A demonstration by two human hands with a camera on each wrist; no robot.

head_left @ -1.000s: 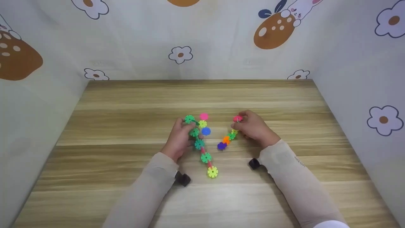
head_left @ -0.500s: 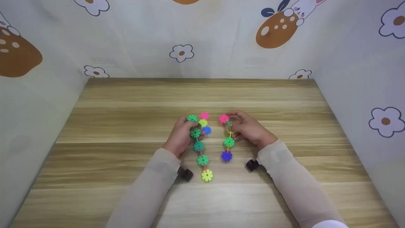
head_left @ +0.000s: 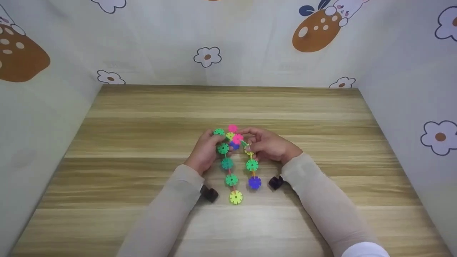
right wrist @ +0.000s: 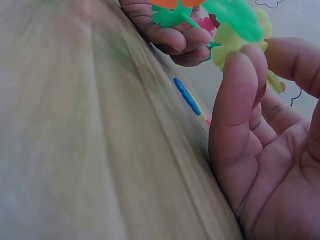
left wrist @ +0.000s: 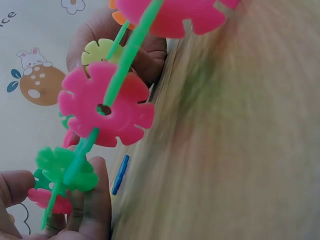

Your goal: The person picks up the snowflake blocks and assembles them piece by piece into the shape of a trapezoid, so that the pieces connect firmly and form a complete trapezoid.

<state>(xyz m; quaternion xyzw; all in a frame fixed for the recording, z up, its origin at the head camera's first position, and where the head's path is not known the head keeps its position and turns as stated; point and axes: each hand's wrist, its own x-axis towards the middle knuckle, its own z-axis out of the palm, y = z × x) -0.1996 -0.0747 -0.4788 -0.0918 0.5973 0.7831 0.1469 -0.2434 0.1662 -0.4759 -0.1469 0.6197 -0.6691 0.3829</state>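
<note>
In the head view my left hand (head_left: 203,151) grips the upper part of a chain of interlocking snowflake discs (head_left: 227,163), mostly green and teal, with a yellow disc at the near end. My right hand (head_left: 275,144) holds a shorter snowflake-disc chain (head_left: 252,165) that ends in a purple-blue disc. The right wrist view shows its thumb and fingers pinching a yellow disc (right wrist: 227,45). This chain's pink end disc (head_left: 237,139) is close to the left hand's fingers; whether it touches the other chain I cannot tell.
Behind the hands are a loose pink disc (head_left: 232,128) and a blue disc (head_left: 234,145), partly covered. In the right wrist view the blue disc (right wrist: 187,96) lies flat on the wooden table (right wrist: 60,150). A patterned curtain (head_left: 160,46) stands along the back and sides.
My right hand has moved left, bringing its chain beside the left one. Its chain has swung to hang toward me, pink end now by the left fingers. The left hand keeps its hold.
</note>
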